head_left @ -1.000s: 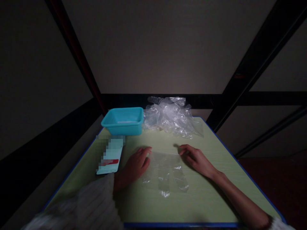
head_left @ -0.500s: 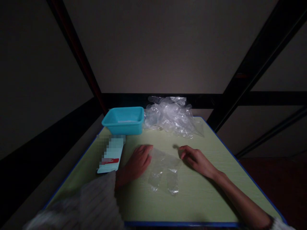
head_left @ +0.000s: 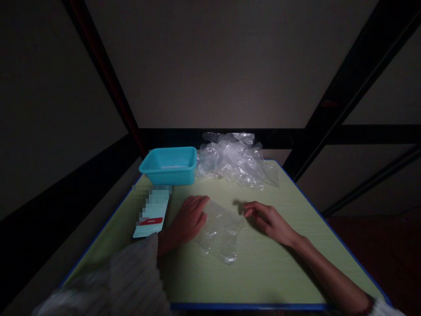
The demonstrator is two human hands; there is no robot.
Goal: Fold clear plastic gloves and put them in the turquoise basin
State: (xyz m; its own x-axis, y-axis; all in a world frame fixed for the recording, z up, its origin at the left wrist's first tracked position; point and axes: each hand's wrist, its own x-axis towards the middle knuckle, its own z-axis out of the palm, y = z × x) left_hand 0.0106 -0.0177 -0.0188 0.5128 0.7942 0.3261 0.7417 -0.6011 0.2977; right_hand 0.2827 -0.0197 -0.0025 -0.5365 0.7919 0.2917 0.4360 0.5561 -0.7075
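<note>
On flat pale-green item (head_left: 157,208), red band (head_left: 153,221) with markings too small to read; remainder partly pixelated. Clear plastic film (head_left: 222,232) spread out and creased over counter (head_left: 283,272), between left hand (head_left: 190,219) at 10 o'clock and right hand (head_left: 269,223) at 3 o'clock. Left fingers bent at film's 11 o'clock corner; gripping or merely touching, impossible to tell. Right fingers loosely curled just beside 2 o'clock corner; contact impossible to tell. At 11 o'clock, turquoise bin (head_left: 174,177); at 12 o'clock, crumpled clear plastic pile (head_left: 234,160). Between film and flat item: left hand, in the way.
</note>
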